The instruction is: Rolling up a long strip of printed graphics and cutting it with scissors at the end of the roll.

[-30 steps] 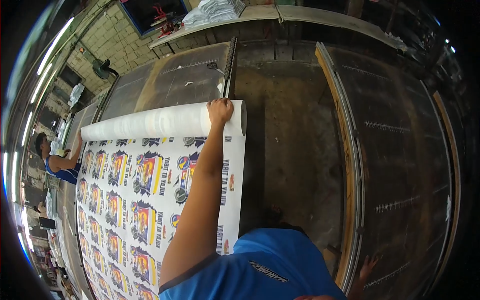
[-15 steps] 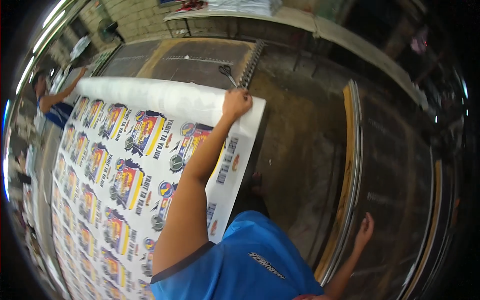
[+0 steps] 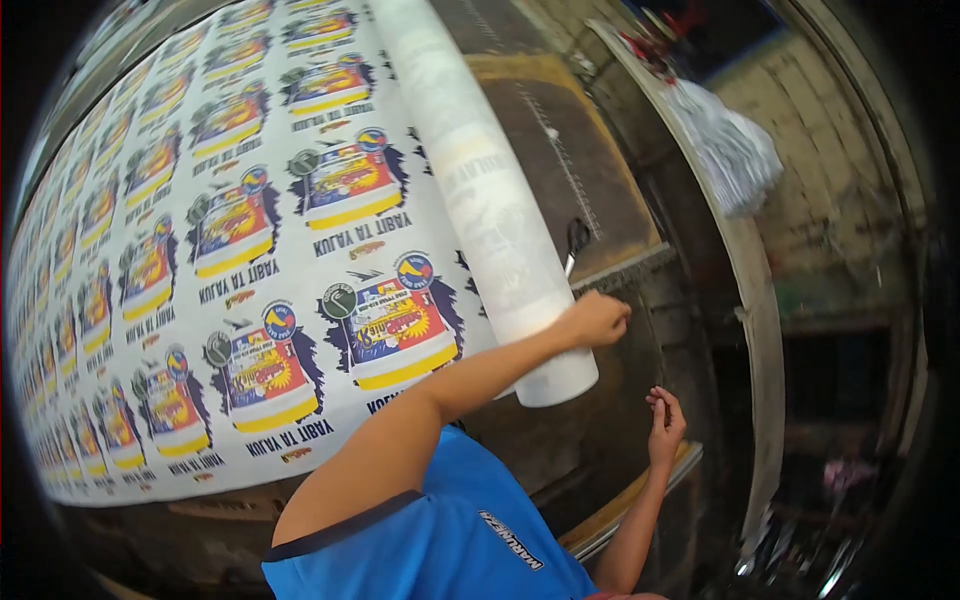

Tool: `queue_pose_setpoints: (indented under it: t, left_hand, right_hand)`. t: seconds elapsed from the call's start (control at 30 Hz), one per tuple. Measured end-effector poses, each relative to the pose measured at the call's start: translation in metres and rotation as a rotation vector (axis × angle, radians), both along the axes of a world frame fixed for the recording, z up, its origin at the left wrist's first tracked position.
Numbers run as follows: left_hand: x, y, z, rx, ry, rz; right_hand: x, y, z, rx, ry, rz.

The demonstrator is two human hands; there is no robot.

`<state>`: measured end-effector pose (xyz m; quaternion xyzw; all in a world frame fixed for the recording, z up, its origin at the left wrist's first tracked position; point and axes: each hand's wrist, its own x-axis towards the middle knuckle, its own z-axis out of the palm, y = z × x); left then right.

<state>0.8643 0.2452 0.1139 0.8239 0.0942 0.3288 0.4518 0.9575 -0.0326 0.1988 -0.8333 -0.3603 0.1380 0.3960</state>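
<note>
A wide white sheet [image 3: 330, 235], printed in rows with colourful graphics, covers the table on the left. Its far part is wound into a thick white roll [image 3: 480, 200], whose near end lies close to me. My left hand [image 3: 596, 320] is curled closed over the far side of that roll, wrist lying across it; whatever its fingers may grip is hidden. My right hand [image 3: 667, 415] hovers apart from the roll, fingers loosely bent and holding nothing. Just beyond the roll, dark-handled scissors [image 3: 577, 240] rest near the table's corner.
Brown tabletop [image 3: 560, 130] shows past the roll. A long bench [image 3: 735, 240] stands farther right, bearing white plastic-like bundles [image 3: 725, 145] and red items [image 3: 680, 20]. Close by on the right is another table edge [image 3: 620, 505]. A block wall [image 3: 810, 150] stands behind the bench.
The view has swung round, so the roll now slants toward me and the other person is out of sight. My right hand has come up closer to the roll's end.
</note>
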Motion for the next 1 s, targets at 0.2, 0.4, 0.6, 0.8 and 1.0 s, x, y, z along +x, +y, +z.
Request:
queue_pose_setpoints:
  t: [0.2,0.4,0.6,0.8,1.0]
  left_hand:
    - [-0.001,-0.003,0.0,-0.099,0.037,0.115]
    - [0.007,-0.005,-0.002,-0.085,0.114,0.193]
    - [0.024,-0.006,-0.003,-0.05,0.269,0.393]
    - [0.034,-0.01,0.0,-0.049,0.465,0.569]
    - [0.036,-0.011,0.0,-0.003,0.424,0.7]
  right_hand:
    - [0.078,0.152,-0.039,-0.061,0.016,0.454]
    - [0.144,0.288,-0.106,-0.154,-0.142,0.835]
    - [0.185,0.367,-0.172,-0.089,-0.467,1.168]
    - [0.204,0.393,-0.186,-0.03,-0.495,1.263]
    - [0.223,0.392,-0.18,-0.126,-0.689,1.312]
